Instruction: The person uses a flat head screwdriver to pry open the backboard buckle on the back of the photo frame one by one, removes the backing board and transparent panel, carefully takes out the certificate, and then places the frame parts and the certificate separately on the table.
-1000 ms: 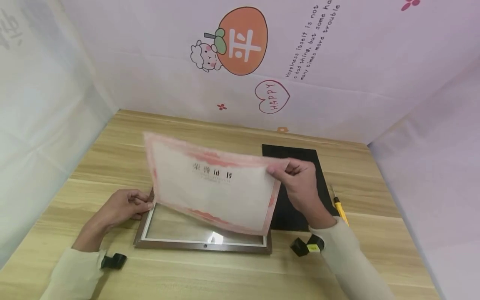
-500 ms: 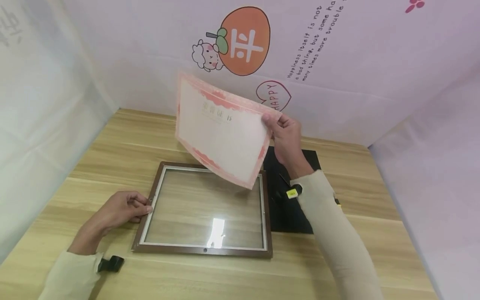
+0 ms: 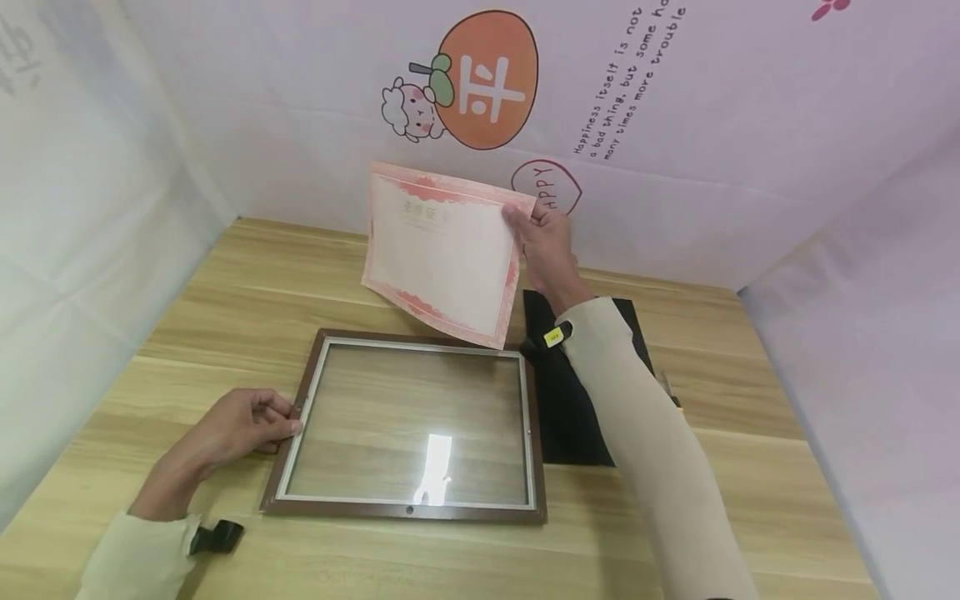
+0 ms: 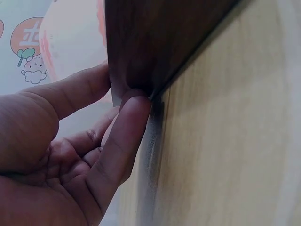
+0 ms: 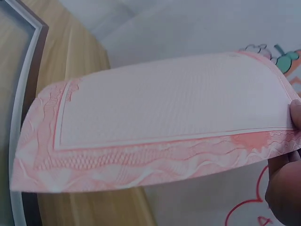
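Note:
A certificate (image 3: pixel 442 267) with a pink patterned border and faint lettering hangs in the air beyond the frame, slightly bowed. My right hand (image 3: pixel 551 248) pinches its upper right corner between thumb and fingers. Flat on the table lies a brown picture frame (image 3: pixel 345 507) with a white inner lip, a glass pane and the wood grain showing through. At its left side, my left hand (image 3: pixel 243 427) grips the edge. The left wrist view shows thumb and finger on either side of the dark frame edge (image 4: pixel 150 37).
To the right of the frame lies a black backing board (image 3: pixel 577 417), partly under the right forearm. A screwdriver (image 3: pixel 677 402) beside it is mostly hidden by the sleeve. A printed cloth wall (image 3: pixel 300 167) stands behind the wooden table (image 3: pixel 180 333).
The right hand has lifted the certificate off the frame and carried it up and away toward the back wall, uncovering the glass. The left hand has stayed at the frame's left edge.

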A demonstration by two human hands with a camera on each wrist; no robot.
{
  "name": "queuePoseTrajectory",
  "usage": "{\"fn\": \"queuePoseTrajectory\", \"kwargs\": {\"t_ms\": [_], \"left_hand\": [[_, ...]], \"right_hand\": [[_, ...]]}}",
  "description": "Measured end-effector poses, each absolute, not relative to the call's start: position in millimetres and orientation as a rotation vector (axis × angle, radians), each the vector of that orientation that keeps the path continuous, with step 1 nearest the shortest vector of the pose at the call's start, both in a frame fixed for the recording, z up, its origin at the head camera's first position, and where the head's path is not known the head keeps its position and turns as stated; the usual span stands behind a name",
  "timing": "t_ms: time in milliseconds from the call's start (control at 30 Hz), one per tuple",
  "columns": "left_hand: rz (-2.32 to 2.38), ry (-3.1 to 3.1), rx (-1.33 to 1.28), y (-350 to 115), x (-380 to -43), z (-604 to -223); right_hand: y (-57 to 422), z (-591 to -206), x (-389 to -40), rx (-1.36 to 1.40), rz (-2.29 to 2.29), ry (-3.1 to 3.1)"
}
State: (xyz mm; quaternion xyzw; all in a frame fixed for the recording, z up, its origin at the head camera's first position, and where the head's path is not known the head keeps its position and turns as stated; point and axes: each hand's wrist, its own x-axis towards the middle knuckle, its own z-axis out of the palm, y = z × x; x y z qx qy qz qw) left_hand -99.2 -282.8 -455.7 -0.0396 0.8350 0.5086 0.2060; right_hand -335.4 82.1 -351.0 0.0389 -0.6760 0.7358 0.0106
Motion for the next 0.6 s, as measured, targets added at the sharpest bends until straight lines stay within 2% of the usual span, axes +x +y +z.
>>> {"fn": "queuePoseTrajectory", "kwargs": {"t_ms": [300, 600], "left_hand": [[1.441, 2.306, -0.093, -287.6, -95.5, -454.8], [1.462, 2.3, -0.103, -288.8, -94.9, -453.8]], "right_hand": [[88.6, -385.4, -362.5, 0.021, 2.224, -2.242], [89.7, -402.8, -373.4, -0.047, 2.143, -2.34]]}}
